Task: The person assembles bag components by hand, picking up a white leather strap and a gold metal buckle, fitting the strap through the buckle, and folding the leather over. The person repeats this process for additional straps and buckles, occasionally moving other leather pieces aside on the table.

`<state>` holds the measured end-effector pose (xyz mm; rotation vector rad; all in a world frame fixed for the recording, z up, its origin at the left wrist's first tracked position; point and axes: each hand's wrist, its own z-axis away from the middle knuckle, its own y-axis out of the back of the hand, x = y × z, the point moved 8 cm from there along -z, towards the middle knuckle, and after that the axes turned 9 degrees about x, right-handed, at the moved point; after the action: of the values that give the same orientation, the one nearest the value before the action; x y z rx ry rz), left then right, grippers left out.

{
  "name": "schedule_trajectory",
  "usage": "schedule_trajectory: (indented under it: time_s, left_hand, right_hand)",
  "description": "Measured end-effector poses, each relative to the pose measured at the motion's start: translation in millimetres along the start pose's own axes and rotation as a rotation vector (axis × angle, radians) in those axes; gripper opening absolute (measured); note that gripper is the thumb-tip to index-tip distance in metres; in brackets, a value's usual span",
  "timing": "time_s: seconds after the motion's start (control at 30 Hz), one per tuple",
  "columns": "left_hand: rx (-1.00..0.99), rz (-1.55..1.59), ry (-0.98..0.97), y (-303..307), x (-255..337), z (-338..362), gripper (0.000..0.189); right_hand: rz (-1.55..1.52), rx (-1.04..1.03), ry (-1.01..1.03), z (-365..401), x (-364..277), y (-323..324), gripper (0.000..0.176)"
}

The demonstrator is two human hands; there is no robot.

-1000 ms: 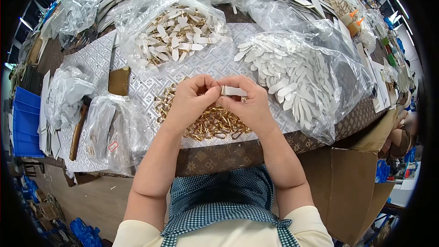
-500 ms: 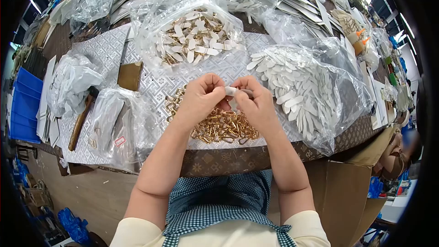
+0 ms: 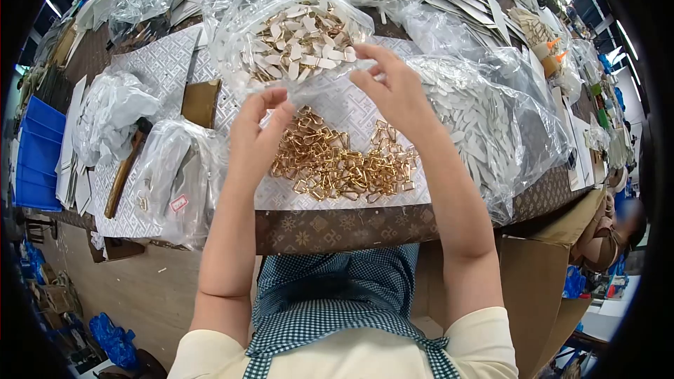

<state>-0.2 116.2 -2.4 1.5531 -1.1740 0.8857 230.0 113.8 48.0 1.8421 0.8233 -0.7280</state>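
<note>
My left hand [image 3: 258,126] is raised at the left edge of the pile of gold metal buckles [image 3: 337,161], fingers apart with nothing held. My right hand [image 3: 390,88] reaches over the right edge of the open plastic bag of white tabs with gold buckles [image 3: 298,42]. Its thumb and fingers are apart, and a white tab lies just beyond the fingertips. To the right of my right hand, loose white tabs [image 3: 460,109] spread in a clear plastic bag.
A hammer [image 3: 125,179] lies at the left beside plastic bags [image 3: 179,175] and a blue bin [image 3: 38,158]. Glue bottles [image 3: 547,60] stand at the back right. A cardboard box [image 3: 526,274] is below the table's right edge, with another person [image 3: 600,238] beyond it.
My hands have come apart. The right moved up to the bag of finished-looking tabs and the white piece is no longer between my fingers; the left shifted left and opened.
</note>
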Motion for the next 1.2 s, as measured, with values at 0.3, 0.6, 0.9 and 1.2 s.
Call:
schedule_trajectory:
  time_s: [0.3,0.6,0.9,1.2]
  left_hand:
    - [-0.362,-0.795,-0.484,-68.6,13.1,63.7,0.091]
    - [-0.398,-0.635,-0.517,-126.2,25.8,46.3,0.057]
    - [-0.330,-0.267,-0.514,-117.4,43.4,37.9,0.014]
    - [-0.200,-0.028,-0.338,-91.6,41.4,21.2,0.016]
  right_hand:
    - [-0.260,0.357,-0.231,103.6,62.2,104.0,0.018]
    - [0.613,0.227,0.104,111.2,54.5,98.1,0.023]
    - [0.765,0.104,0.062,92.8,58.4,88.1,0.016]
    - [0.376,0.206,0.117,76.5,37.9,77.0,0.008]
